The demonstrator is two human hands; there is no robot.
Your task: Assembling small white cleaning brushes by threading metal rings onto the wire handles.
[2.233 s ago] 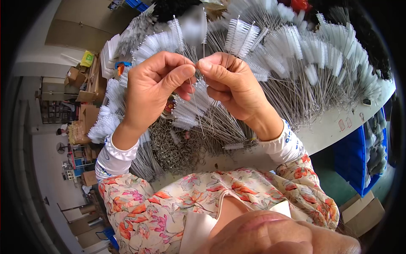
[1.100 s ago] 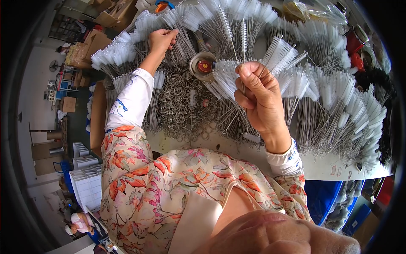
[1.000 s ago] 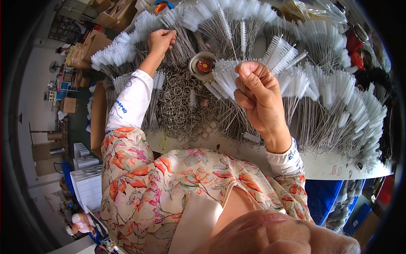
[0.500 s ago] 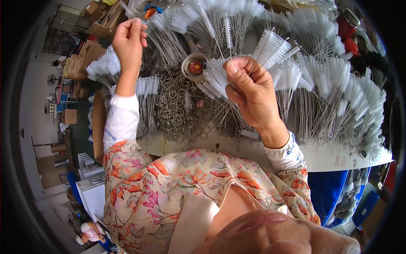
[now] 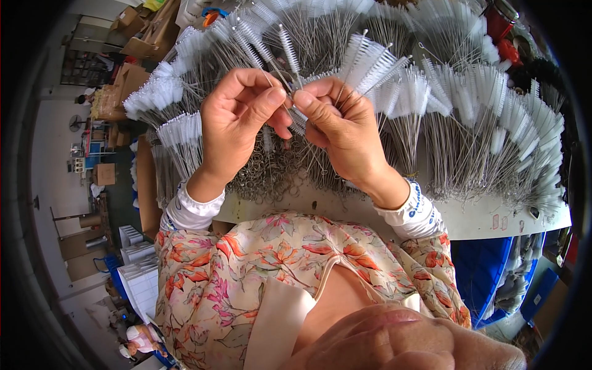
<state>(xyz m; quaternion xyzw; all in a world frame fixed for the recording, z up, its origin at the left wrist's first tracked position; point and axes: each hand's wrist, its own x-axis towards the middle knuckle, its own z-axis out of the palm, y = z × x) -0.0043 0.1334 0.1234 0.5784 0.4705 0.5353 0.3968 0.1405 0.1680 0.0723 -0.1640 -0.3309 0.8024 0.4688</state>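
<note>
My left hand (image 5: 237, 117) is closed in a pinch on the thin wire stem of a small white-bristled brush (image 5: 248, 48). Close beside it, my right hand (image 5: 348, 126) grips the wires of several brushes; one of them, a slim brush (image 5: 288, 50), stands upright above the thumb. A fan of white brushes (image 5: 375, 69) sticks out past my right knuckles. The fingertips of both hands almost meet, so I cannot tell exactly which wires each one holds. Below and between the hands lies a heap of small metal rings (image 5: 262, 172), partly covered by them.
Dense bundles of wire-stemmed white brushes (image 5: 475, 117) cover the white table (image 5: 493, 223) at the back and on both sides. A red container (image 5: 501, 21) stands far right. Under the right edge is a blue bin (image 5: 484, 274). Cardboard boxes (image 5: 129, 80) stand left; another person (image 5: 142, 339) is at lower left.
My left hand has come from the far left bundles to the middle, beside my right hand, with a brush in its fingers. The right hand has shifted slightly left.
</note>
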